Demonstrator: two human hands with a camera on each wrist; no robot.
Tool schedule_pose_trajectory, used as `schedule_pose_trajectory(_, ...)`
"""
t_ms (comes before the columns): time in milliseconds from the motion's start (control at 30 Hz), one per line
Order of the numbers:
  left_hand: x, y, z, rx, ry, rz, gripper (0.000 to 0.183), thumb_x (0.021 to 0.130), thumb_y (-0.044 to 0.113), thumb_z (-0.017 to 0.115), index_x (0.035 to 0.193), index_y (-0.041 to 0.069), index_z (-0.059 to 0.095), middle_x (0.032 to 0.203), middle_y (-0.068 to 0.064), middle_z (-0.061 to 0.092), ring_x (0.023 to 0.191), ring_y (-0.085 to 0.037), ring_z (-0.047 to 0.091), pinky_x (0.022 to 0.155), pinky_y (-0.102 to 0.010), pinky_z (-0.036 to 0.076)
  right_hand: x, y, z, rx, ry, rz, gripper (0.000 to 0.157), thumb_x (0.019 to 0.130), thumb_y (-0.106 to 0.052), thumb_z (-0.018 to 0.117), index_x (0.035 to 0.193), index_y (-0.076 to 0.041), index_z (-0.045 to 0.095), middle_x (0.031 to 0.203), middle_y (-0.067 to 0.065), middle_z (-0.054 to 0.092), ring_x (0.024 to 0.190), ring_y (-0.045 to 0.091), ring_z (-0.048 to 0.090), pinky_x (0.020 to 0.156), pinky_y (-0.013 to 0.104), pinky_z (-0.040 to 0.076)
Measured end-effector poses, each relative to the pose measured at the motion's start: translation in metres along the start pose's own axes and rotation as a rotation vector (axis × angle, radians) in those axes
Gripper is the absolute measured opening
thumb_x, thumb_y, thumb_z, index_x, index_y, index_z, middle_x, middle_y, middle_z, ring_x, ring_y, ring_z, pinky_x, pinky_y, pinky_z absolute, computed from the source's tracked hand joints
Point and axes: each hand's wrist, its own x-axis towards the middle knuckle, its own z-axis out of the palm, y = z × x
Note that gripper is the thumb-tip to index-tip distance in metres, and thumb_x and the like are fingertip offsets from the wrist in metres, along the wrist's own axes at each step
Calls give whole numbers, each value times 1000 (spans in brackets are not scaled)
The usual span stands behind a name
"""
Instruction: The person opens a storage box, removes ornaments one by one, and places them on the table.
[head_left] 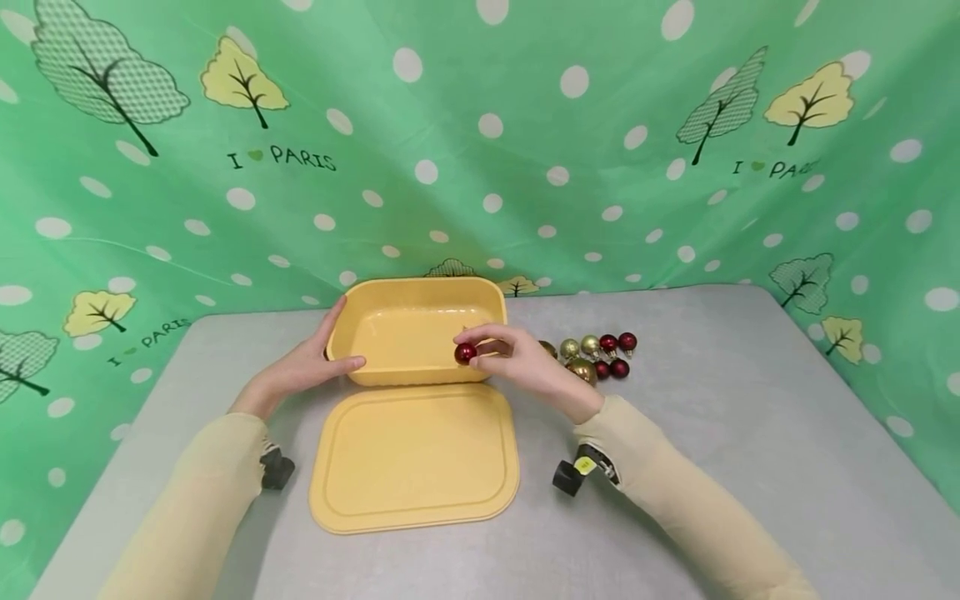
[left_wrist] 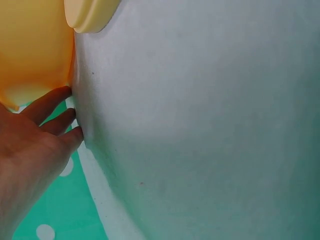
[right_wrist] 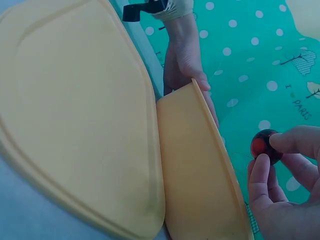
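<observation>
A yellow plastic box (head_left: 397, 333) stands uncovered at the back of the table in the head view. My left hand (head_left: 303, 364) holds its left end, thumb over the rim near the front corner and fingers along the outside. In the left wrist view the fingers (left_wrist: 57, 120) lie beside the box's outer wall. My right hand (head_left: 521, 360) pinches a shiny red Christmas ball (head_left: 465, 354) between thumb and fingertips, above the box's front right corner. The right wrist view shows this red ball (right_wrist: 263, 145) higher than the rim. No ball shows inside the box.
The flat yellow lid (head_left: 416, 458) lies just in front of the box. Right of the box sit several small red balls (head_left: 619, 367) and gold balls (head_left: 582, 370), partly behind my right hand. A green printed cloth (head_left: 457, 142) hangs close behind the grey table (head_left: 735, 400).
</observation>
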Motion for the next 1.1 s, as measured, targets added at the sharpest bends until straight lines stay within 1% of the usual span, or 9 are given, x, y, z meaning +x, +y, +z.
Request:
schedule_pose_trajectory(267,0,0,2,-5,4,0,107,90,31,69,153,25,-17,159,-19,-12,143,-43,-2,111,-62,9,-22,4,-21,-53,58,20,37,90,4,60,126,2,60,128,15,59,110,27,59,89,31,49)
schedule_pose_trajectory(400,1,0,2,-10,1,-3,107,90,31,69,153,26,-17,158,-19,-12,143,-43,-2,110,-62,8,-35,1,-31,-52,107,82,36,92,-1,61,128,-3,61,121,12,63,98,28,60,66,26,47)
schedule_pose_trajectory(467,0,0,2,-15,1,-8,107,90,31,69,153,28,-17,159,-18,-13,143,-43,-3,111,-62,8,-41,0,-36,-53,127,98,36,92,-3,62,128,-4,61,122,10,63,97,29,60,63,29,47)
schedule_pose_trajectory(633,-1,0,1,-12,1,-20,108,90,31,69,152,29,-18,159,-18,-13,143,-43,-3,110,-63,8,-50,0,-48,-75,151,93,36,92,-5,64,128,-3,61,127,11,61,104,20,62,77,30,50)
schedule_pose_trajectory(733,-1,0,1,-6,3,-23,108,89,32,69,152,29,-18,159,-18,-13,142,-44,-3,110,-63,8,-56,2,-54,-85,168,115,36,92,-7,65,128,-4,62,123,12,63,88,14,61,65,27,47)
schedule_pose_trajectory(833,-1,0,1,-4,3,-20,108,89,32,69,153,29,-18,159,-18,-13,142,-44,-3,110,-63,8,-61,4,-60,-97,186,126,36,92,-8,65,127,-5,62,124,12,62,85,12,59,60,26,44)
schedule_pose_trajectory(900,-1,0,1,-5,2,-15,108,89,32,69,153,28,-18,158,-19,-13,142,-44,-3,110,-63,8,-64,5,-64,-106,193,121,36,92,-7,65,127,-4,62,126,12,61,87,14,59,63,28,47)
schedule_pose_trajectory(967,-1,1,1,-8,1,-9,108,89,31,70,153,27,-18,158,-19,-13,142,-44,-3,110,-63,8,-67,7,-68,-116,199,112,36,92,-6,65,127,-3,62,129,12,59,102,16,60,73,29,50)
schedule_pose_trajectory(1100,-1,1,1,-11,0,-8,108,89,31,70,153,27,-18,158,-19,-13,142,-43,-3,110,-62,8,-75,9,-78,-119,221,94,36,91,-2,64,126,1,61,127,16,60,105,20,60,81,28,51)
